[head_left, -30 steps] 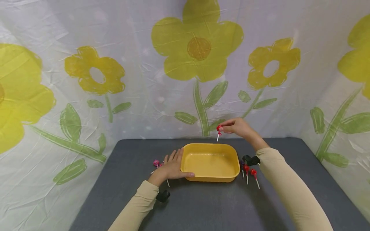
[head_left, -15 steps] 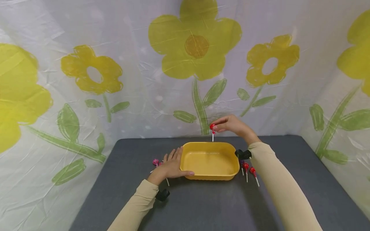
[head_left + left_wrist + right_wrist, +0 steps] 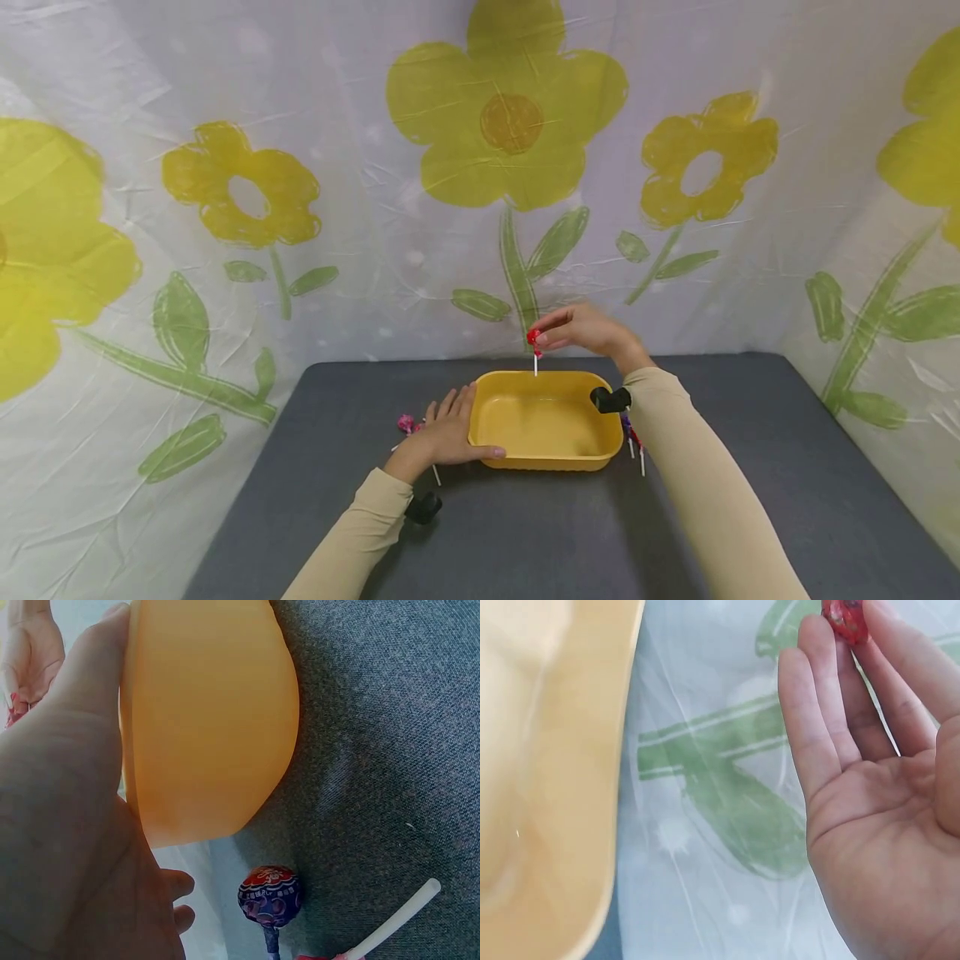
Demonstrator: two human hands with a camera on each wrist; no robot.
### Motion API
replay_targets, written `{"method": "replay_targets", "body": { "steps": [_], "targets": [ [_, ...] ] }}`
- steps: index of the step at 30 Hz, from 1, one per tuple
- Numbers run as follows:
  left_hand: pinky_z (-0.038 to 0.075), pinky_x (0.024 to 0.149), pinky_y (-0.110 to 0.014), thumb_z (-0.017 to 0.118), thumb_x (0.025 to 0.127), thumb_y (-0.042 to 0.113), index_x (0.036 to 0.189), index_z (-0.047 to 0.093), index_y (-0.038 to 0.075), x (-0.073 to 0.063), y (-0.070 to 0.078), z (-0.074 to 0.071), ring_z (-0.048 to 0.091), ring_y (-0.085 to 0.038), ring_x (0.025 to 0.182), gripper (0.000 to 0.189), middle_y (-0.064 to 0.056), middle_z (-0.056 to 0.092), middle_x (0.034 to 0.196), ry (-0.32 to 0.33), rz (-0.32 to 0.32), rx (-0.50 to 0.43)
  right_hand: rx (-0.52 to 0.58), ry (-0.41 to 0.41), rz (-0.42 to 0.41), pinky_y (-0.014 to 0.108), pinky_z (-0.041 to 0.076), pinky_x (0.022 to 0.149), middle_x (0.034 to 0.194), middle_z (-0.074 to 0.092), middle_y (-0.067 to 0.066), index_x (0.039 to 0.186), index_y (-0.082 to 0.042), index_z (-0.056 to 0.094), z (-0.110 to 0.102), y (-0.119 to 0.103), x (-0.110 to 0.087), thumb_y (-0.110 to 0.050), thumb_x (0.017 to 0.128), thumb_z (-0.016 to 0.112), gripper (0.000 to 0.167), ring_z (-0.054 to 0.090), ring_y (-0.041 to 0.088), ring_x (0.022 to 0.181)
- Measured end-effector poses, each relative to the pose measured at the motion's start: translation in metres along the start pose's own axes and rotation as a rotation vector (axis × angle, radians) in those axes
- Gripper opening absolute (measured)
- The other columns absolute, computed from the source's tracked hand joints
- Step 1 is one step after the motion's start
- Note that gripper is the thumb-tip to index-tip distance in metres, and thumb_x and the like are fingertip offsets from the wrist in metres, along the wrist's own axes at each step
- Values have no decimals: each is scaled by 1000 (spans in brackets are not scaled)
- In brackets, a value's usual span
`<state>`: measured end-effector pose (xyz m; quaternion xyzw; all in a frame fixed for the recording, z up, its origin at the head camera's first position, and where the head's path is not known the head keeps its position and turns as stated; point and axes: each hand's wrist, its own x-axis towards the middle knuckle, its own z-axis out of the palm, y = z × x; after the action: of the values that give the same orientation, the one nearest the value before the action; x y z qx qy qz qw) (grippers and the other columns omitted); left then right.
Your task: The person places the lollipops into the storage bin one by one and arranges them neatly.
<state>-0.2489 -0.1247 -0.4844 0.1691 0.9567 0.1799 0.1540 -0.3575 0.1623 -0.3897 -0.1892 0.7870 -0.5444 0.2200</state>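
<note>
A yellow plastic basin (image 3: pixel 551 463) stands on the dark grey table. My left hand (image 3: pixel 447 433) rests on its left rim with the fingers straight, the thumb along the near edge. Between thumb and fingertips my right hand (image 3: pixel 588 331) pinches a red-wrapped lollipop (image 3: pixel 533 337) by its head, the white stick hanging down above the basin's far rim. In the right wrist view the lollipop's red head (image 3: pixel 846 619) shows at the top, at the fingertips. Beside the basin, in the left wrist view, lies a lollipop with a dark purple and red wrapper (image 3: pixel 270 897).
Pink-wrapped lollipops (image 3: pixel 406 423) lie left of the basin, partly hidden by the left hand. Right of it lie more lollipops (image 3: pixel 635 437), partly covered by the right forearm. A flower-printed cloth (image 3: pixel 360 275) hangs behind the table's far edge.
My right hand has carried the red lollipop leftward along the basin's far side. Its forearm now covers more of the lollipops on the right. The left hand stays on the rim.
</note>
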Motion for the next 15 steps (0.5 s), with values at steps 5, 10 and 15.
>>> {"method": "replay_targets", "body": {
  "steps": [5, 10, 15],
  "targets": [
    [7, 121, -65, 60, 74, 82, 160, -3, 10, -1, 2, -2, 9, -38, 155, 129, -14, 9, 168, 5, -8, 8, 53, -48, -14, 47, 51, 103, 110, 74, 5, 127, -1, 64, 11, 3, 7, -12, 93, 69, 36, 72, 20, 102],
    [6, 121, -65, 59, 74, 83, 160, -3, 10, -1, 2, -2, 8, -38, 155, 129, -14, 9, 168, 3, -10, 10, 93, -91, -24, 51, 48, 106, 106, 74, -1, 128, 1, 62, 21, 9, 14, -10, 94, 67, 36, 72, 18, 101],
    [7, 121, -65, 59, 73, 84, 160, -3, 10, -2, 3, -2, 9, -38, 155, 130, -14, 9, 168, 5, -11, 11, 147, -117, -28, 54, 44, 108, 105, 74, 0, 129, 5, 59, 29, 15, 21, -7, 94, 65, 37, 72, 16, 99]
  ]
}}
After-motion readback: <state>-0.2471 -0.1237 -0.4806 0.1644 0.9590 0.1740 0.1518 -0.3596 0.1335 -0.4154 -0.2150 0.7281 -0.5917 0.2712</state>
